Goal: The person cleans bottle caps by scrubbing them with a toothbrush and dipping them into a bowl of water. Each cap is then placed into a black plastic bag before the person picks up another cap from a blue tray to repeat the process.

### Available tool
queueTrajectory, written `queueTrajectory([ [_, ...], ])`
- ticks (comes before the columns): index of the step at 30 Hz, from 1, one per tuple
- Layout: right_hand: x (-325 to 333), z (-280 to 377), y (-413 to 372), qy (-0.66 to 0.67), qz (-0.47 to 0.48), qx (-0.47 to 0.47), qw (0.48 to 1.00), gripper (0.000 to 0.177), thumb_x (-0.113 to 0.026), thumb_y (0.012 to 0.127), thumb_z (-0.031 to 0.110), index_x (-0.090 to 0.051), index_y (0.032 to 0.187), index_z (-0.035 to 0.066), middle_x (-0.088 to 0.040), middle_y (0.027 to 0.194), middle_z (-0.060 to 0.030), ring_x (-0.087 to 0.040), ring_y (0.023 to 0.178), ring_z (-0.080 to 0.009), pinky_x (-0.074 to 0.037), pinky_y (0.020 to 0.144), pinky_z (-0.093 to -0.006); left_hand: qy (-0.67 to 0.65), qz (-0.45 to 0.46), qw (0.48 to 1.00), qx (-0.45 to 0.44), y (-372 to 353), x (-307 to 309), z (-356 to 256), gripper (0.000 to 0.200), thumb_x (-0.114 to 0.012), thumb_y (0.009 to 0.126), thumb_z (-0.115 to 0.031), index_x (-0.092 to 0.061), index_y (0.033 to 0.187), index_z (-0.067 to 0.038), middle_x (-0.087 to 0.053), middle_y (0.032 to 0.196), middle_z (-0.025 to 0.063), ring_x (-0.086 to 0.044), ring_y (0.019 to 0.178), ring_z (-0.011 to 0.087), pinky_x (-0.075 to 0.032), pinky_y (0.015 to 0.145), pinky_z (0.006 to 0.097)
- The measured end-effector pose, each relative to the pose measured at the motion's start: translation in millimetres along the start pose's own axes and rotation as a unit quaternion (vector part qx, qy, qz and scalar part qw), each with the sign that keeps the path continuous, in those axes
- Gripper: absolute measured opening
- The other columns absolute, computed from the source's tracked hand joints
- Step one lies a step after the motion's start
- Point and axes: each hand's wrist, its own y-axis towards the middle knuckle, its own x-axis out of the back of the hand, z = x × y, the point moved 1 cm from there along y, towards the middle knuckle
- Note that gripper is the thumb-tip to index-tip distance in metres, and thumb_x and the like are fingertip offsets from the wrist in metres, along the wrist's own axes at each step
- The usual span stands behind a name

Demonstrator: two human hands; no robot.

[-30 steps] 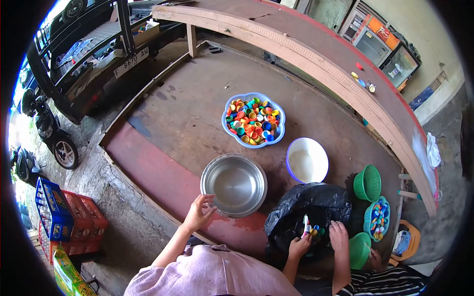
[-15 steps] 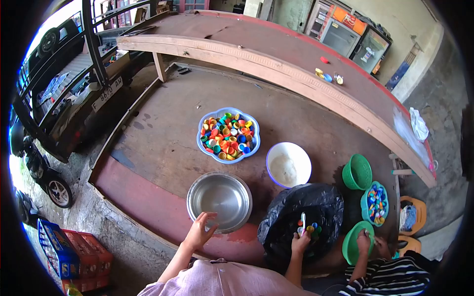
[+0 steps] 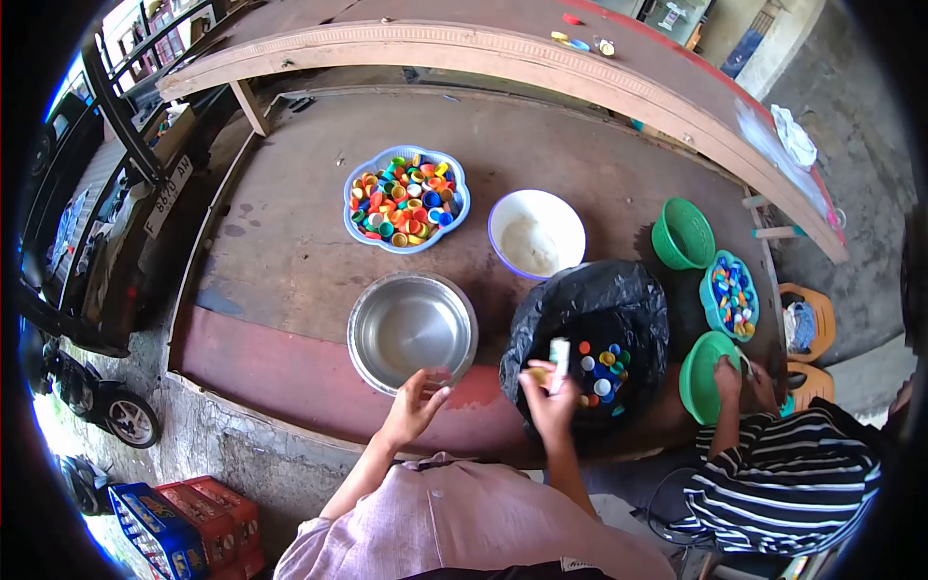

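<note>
My left hand (image 3: 416, 408) hovers at the near rim of an empty steel bowl (image 3: 412, 332), fingers spread, holding nothing. My right hand (image 3: 547, 398) is raised at the near edge of a black plastic bag (image 3: 590, 314) holding several loose coloured bottle caps (image 3: 599, 362). It grips a small white tube-like object (image 3: 559, 352) upright, and a yellowish bit shows by the thumb.
A blue flower-shaped tray (image 3: 407, 198) full of coloured caps and a white bowl (image 3: 536, 233) sit farther back on the brown wooden table (image 3: 290, 242). A person in a striped shirt (image 3: 788, 483) at my right handles a green basket (image 3: 704, 377); more green baskets (image 3: 682, 233) stand there.
The view has tilted down and shifted. My right hand has lifted out of the bag with the white object. The other person's hands moved from the bag to the green basket.
</note>
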Motion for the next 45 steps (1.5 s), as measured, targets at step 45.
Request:
queueTrajectory([
  [45, -38, 14, -31, 0.028, 0.09, 0.084, 0.992, 0.021, -0.065, 0.075, -0.001, -0.056, 0.094, -0.002, -0.063, 0.093, -0.0116, -0.06, 0.074, -0.0144, -0.049, 0.062, -0.0249, 0.354, -0.01, 0.935, -0.011, 92, 51, 76, 0.07, -0.07, 0.07, -0.013, -0.035, 0.131, -0.012, -0.062, 0.102, 0.0151, -0.06, 0.092, 0.0332, -0.049, 0.08, 0.0408],
])
